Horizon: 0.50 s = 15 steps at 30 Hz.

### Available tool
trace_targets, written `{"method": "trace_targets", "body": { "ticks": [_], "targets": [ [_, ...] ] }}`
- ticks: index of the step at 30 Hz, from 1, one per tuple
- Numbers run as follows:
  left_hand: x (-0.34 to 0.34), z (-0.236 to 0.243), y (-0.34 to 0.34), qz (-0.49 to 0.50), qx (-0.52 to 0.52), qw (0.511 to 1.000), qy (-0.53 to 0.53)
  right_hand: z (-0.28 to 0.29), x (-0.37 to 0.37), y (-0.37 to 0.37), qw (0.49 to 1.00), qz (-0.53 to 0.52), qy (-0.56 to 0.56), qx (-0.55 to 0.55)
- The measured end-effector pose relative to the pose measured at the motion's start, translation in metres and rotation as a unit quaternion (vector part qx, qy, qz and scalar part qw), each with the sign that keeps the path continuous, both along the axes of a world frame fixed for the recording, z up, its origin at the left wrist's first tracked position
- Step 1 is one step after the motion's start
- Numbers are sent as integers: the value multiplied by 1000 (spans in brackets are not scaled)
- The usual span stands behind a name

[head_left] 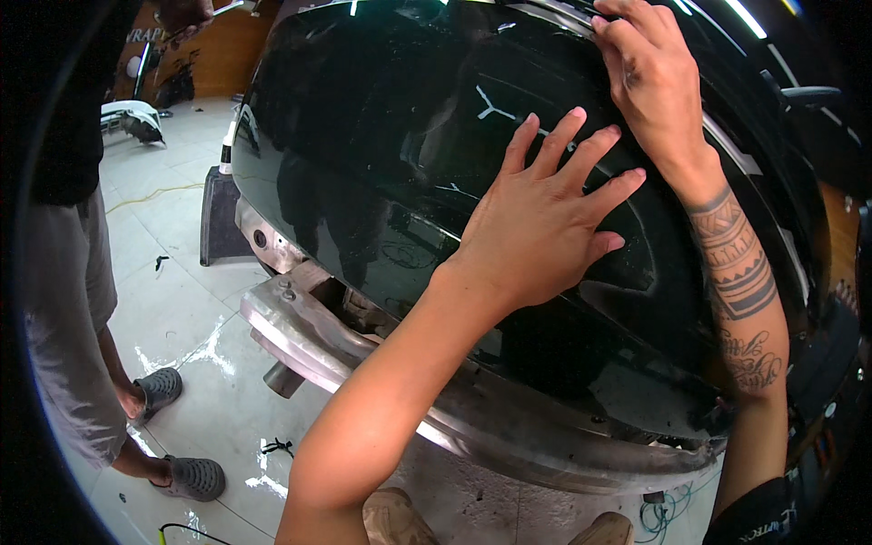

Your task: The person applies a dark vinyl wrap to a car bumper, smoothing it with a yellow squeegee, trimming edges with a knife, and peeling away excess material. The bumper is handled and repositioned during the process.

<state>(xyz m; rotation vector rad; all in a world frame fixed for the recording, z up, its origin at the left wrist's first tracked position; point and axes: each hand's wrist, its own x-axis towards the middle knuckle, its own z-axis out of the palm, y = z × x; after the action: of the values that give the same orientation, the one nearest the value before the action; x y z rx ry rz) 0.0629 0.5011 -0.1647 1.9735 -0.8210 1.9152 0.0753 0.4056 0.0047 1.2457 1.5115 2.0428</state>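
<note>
A glossy dark green car body panel point(336, 127), with reflections and a few pale streaks on it, fills the middle of the head view. My left hand point(536, 222) is over the panel's middle, fingers spread; I cannot tell how firmly it touches. Farther up, at the panel's far right edge, my right hand point(652, 86) has its fingers curled together beside a silvery trim strip point(559, 16). What those fingers pinch, if anything, is hidden. Below the panel's near edge, a bare metal bumper beam point(536, 445) is exposed.
At the left stands another person in grey shorts point(68, 318) and grey clogs point(195, 479). A black box-like stand point(225, 222) is by the car's left corner. A green cable point(668, 513) lies at the lower right, and a thin yellow cord point(150, 195) crosses the tiled floor point(195, 300).
</note>
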Motion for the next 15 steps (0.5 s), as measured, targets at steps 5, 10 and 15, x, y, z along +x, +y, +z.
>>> {"method": "trace_targets", "body": {
  "ticks": [5,10,15],
  "targets": [
    [1,3,-1,-6,1,1000,0,4,1,3,1000,8,-30,-3],
    [3,2,-1,-8,1,1000,2,2,2,6,1000,6,-26,5],
    [2,2,-1,-11,-1,1000,8,-1,5,8,1000,17,-19,9]
  ]
}}
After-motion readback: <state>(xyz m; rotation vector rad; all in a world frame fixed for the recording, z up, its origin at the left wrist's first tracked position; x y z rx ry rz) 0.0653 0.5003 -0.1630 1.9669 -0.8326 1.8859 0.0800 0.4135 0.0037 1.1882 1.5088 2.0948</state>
